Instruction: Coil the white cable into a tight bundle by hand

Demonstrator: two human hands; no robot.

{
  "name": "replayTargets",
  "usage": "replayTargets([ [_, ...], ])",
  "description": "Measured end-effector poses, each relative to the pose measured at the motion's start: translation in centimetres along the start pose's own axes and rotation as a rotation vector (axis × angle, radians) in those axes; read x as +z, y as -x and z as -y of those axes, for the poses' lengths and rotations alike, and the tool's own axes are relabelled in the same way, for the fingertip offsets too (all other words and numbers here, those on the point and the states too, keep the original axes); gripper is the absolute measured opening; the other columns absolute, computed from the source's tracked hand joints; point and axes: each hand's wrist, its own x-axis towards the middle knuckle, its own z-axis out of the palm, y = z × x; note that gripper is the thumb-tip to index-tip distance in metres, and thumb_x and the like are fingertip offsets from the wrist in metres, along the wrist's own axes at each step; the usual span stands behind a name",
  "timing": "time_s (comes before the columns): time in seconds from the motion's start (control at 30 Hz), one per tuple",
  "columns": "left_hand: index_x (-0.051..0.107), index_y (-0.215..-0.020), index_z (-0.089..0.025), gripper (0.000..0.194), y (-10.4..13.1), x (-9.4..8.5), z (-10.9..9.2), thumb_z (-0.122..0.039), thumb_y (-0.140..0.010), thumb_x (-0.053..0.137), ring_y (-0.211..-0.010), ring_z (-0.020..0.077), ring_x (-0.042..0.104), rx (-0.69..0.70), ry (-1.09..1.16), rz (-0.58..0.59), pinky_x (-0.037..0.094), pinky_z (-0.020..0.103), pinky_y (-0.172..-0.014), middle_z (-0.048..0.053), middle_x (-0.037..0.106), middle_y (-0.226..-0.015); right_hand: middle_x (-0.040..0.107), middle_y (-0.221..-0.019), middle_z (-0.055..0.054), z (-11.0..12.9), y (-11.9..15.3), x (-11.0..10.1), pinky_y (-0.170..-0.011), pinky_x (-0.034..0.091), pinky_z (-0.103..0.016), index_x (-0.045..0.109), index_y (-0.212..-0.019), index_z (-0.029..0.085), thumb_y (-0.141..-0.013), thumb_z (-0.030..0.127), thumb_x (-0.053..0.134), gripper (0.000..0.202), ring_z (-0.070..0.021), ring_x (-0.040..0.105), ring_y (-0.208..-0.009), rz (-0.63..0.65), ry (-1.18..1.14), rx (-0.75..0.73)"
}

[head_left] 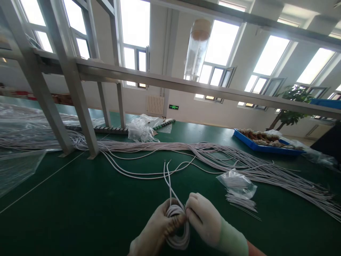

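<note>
A white cable coil (179,242) is held low over the green table, with two loose ends rising from its top to bare tips. Wrapped round the coil's left side is my left hand (157,227), gloved, thumb across the loops. My right hand (204,217), also gloved, has its fingers pinched at the coil's right edge. Whether a small tie sits between those right fingertips is hidden. To the right lie several short white strips (242,202), partly under a clear plastic bag (238,183).
Long white cables (207,149) run across the green table (106,206). A metal frame (76,89) stands at left, its rail carrying a glass bottle (197,51). A blue tray (262,146) with brownish parts sits at back right. Crumpled plastic (144,128) lies behind the cables.
</note>
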Motion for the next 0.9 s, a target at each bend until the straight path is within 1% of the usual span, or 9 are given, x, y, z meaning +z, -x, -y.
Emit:
replayTargets([
  [0.1,0.062,-0.109,-0.017,0.037,-0.1,0.8,-0.1,-0.039,-0.082,0.077,-0.107,0.0304,0.063,0.084,-0.295,-0.095,0.052,0.046,-0.095,0.01,0.067,-0.114,0.056,-0.082,-0.005,0.1,-0.7,0.8,-0.072,0.048,-0.037,0.059,-0.084,0.019,-0.097,0.021,0.048,0.016,-0.0226,0.054,-0.076,0.08,-0.158,0.328],
  [0.17,0.062,-0.106,-0.018,0.031,-0.2,0.9,-0.1,-0.037,-0.085,0.074,-0.105,0.03,0.064,0.105,-0.334,-0.124,0.052,0.045,-0.092,0.009,0.068,-0.11,0.053,-0.072,-0.002,-0.3,-1.0,0.8,-0.061,0.047,-0.033,0.057,-0.081,0.018,-0.097,0.02,0.044,0.021,-0.02,0.052,-0.065,0.159,-0.26,0.398],
  [0.23,0.061,-0.105,-0.017,0.042,-0.3,0.6,0.1,-0.044,-0.079,0.08,-0.104,0.0309,0.063,0.074,-0.208,-0.111,0.051,0.046,-0.092,0.009,0.067,-0.105,0.049,-0.066,0.001,-0.9,-0.9,0.4,-0.053,0.044,-0.03,0.056,-0.083,0.019,-0.099,0.023,0.036,0.026,-0.0175,0.049,-0.056,0.192,-0.331,0.393],
  [0.4,0.059,-0.116,-0.013,0.076,-0.3,-0.8,0.2,-0.058,-0.063,0.09,-0.104,0.0324,0.062,-0.045,0.131,0.027,0.048,0.049,-0.099,0.014,0.065,-0.114,0.059,-0.103,-0.007,-2.0,0.2,-1.3,-0.076,0.053,-0.035,0.065,-0.116,0.021,-0.095,0.024,0.05,0.026,-0.0224,0.06,-0.087,-0.007,-0.209,-0.022],
  [0.5,0.061,-0.114,-0.014,0.068,0.0,-1.1,0.2,-0.055,-0.067,0.089,-0.102,0.0311,0.063,-0.063,0.118,0.068,0.046,0.049,-0.102,0.012,0.066,-0.11,0.058,-0.107,-0.008,-2.0,0.5,-1.9,-0.074,0.05,-0.037,0.071,-0.107,0.023,-0.093,0.029,0.058,0.02,-0.0252,0.057,-0.09,0.058,-0.047,-0.215],
  [0.6,0.065,-0.111,-0.016,0.064,0.1,-0.9,0.1,-0.054,-0.066,0.09,-0.107,0.0318,0.062,-0.069,0.109,0.077,0.046,0.049,-0.103,0.011,0.068,-0.106,0.058,-0.1,-0.007,-1.6,0.3,-1.9,-0.07,0.046,-0.035,0.07,-0.097,0.022,-0.095,0.032,0.054,0.019,-0.0237,0.053,-0.085,0.072,-0.02,-0.268],
  [0.7,0.066,-0.11,-0.017,0.058,0.2,-0.1,-0.2,-0.051,-0.068,0.088,-0.109,0.033,0.062,0.001,0.057,0.051,0.048,0.05,-0.1,0.01,0.069,-0.107,0.057,-0.089,-0.004,-1.0,-0.2,-1.5,-0.07,0.044,-0.033,0.065,-0.083,0.02,-0.092,0.029,0.056,0.015,-0.0205,0.051,-0.079,0.127,-0.21,-0.081],
  [0.83,0.066,-0.103,-0.02,0.029,0.0,0.9,-0.4,-0.038,-0.082,0.076,-0.102,0.0308,0.064,0.127,-0.395,-0.089,0.053,0.047,-0.09,0.009,0.069,-0.109,0.047,-0.065,0.002,-0.7,-0.8,-0.6,-0.055,0.038,-0.027,0.054,-0.071,0.02,-0.085,0.025,0.053,0.015,-0.0154,0.046,-0.059,0.287,-0.52,0.375],
  [0.9,0.065,-0.104,-0.02,0.026,-0.2,0.9,-0.3,-0.036,-0.085,0.073,-0.102,0.0299,0.064,0.126,-0.421,-0.094,0.053,0.046,-0.089,0.008,0.069,-0.11,0.04,-0.059,0.004,-0.9,-0.7,-0.2,-0.048,0.032,-0.025,0.05,-0.072,0.021,-0.086,0.027,0.048,0.016,-0.0135,0.039,-0.05,0.315,-0.567,0.439],
])
